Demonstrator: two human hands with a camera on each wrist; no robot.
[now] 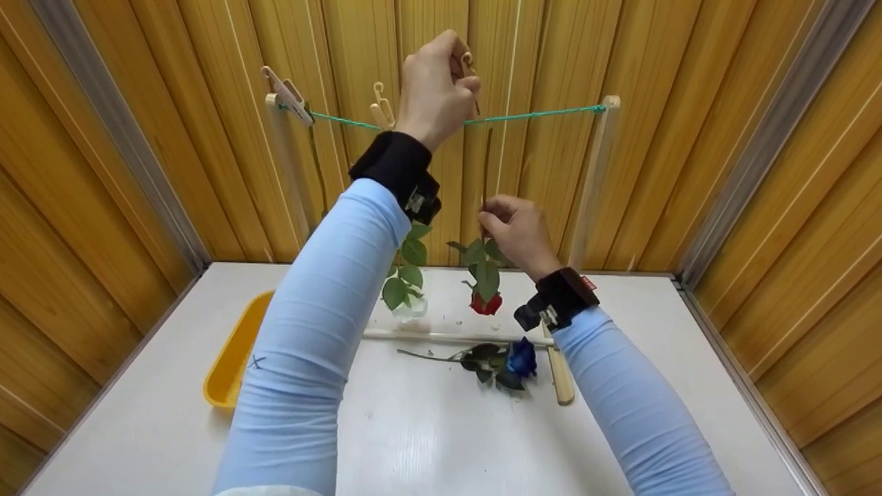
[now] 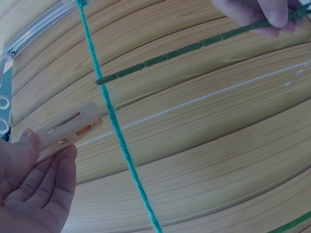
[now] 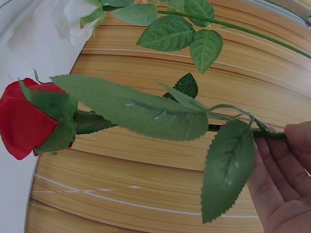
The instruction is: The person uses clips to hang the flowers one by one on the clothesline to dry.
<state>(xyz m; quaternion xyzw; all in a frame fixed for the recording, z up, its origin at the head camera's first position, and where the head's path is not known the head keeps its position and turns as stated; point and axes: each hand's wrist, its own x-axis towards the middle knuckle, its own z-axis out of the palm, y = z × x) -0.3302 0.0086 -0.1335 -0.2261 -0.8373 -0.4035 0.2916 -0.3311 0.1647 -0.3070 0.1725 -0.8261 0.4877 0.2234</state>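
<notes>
My left hand [image 1: 437,93] is raised by the green cord [image 1: 537,116] and pinches a beige clothespin [image 2: 68,128] between thumb and fingers, beside the cord but not on it. Lower and to the right, my right hand [image 1: 520,231] pinches the stem of a red rose [image 1: 486,303]. The bloom hangs downward, its serrated leaves [image 3: 228,170] just beyond my fingertips. In the left wrist view, the tip of the green stem [image 2: 170,56] crosses the cord. A white rose [image 1: 411,308] hangs head down to the left, partly behind my left sleeve.
Wooden posts [image 1: 598,186] hold up the cord. Two other clothespins sit along it, one pale [image 1: 381,110] and one at the left end [image 1: 288,95]. A blue rose [image 1: 521,358] lies on the white table beside a rod [image 1: 441,336]. A yellow tray [image 1: 220,375] stands left.
</notes>
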